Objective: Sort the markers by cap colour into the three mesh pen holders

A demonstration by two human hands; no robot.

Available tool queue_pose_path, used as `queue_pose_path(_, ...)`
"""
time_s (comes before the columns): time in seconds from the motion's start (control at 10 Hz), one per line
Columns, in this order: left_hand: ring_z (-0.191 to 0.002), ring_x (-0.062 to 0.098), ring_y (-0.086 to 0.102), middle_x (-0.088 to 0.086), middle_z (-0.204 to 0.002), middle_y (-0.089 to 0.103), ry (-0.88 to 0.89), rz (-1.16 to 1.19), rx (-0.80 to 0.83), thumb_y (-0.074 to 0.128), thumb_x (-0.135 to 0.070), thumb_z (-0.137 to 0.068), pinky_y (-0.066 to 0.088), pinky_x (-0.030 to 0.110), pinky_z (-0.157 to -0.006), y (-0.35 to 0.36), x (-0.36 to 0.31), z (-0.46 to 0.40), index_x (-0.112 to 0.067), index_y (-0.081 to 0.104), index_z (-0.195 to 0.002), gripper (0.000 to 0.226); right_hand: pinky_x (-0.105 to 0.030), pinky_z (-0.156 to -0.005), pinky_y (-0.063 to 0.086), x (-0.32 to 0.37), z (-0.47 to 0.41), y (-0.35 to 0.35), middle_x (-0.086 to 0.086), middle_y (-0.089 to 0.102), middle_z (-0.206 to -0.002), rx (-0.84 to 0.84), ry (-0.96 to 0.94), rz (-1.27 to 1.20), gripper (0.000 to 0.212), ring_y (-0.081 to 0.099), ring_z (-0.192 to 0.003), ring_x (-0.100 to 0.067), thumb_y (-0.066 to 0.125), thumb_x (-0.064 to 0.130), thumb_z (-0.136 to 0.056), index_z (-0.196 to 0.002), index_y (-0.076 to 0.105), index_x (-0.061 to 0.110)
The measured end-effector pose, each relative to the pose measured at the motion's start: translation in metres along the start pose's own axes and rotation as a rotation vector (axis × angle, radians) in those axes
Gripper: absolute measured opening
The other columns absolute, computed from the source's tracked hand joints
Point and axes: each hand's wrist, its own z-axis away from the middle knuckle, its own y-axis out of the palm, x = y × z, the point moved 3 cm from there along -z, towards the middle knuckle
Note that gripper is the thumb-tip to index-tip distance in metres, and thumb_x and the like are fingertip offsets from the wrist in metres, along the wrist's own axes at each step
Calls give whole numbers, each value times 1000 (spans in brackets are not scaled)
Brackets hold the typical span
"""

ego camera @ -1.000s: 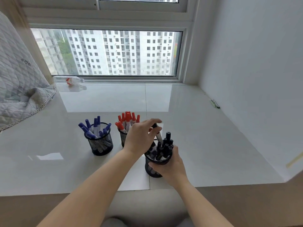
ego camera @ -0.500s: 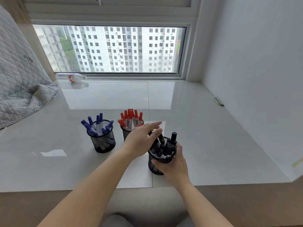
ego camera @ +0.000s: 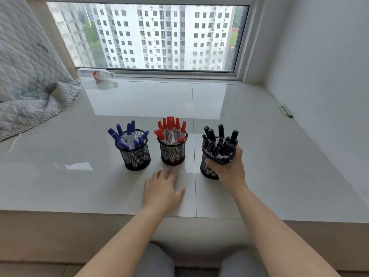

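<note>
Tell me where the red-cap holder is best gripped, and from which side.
Grip the red-cap holder round its mesh wall below the rim, from the near side, where the left hand lies open. It stands upright, caps fan out above the rim, and the blue holder and black holder flank it.

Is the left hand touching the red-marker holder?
Apart. The head view shows the left hand flat on the sill, with bare tile between its fingertips and the red-marker holder.

Left hand [ego camera: 162,189] lies flat with fingers spread; right hand [ego camera: 231,166] is curled in a grip.
</note>
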Motion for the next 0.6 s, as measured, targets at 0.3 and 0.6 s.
queue_pose_path(0.3, -136, 18, 23, -6, -148, 30, -3, -32, 22, 39, -59, -85, 25, 43, -109, 4, 2, -1, -37, 34, -137, 57, -27, -81, 37, 2, -36, 13, 25, 50, -106, -4, 1, -1, 82, 51, -96, -6, 77, 41, -62, -126, 27, 36)
queue_pose_path(0.6, -125, 17, 40, -3, -132, 48, 73, 231, -161, 58, -46, -82, 29, 31, -107, -11, 0, 27, -22, 53, -126, 50, -28, -94, 36, -9, -19, 1, 6, 42, -129, -3, 98, -9, 95, 42, -122, -14, 80, 25, -69, -142, 19, 20)
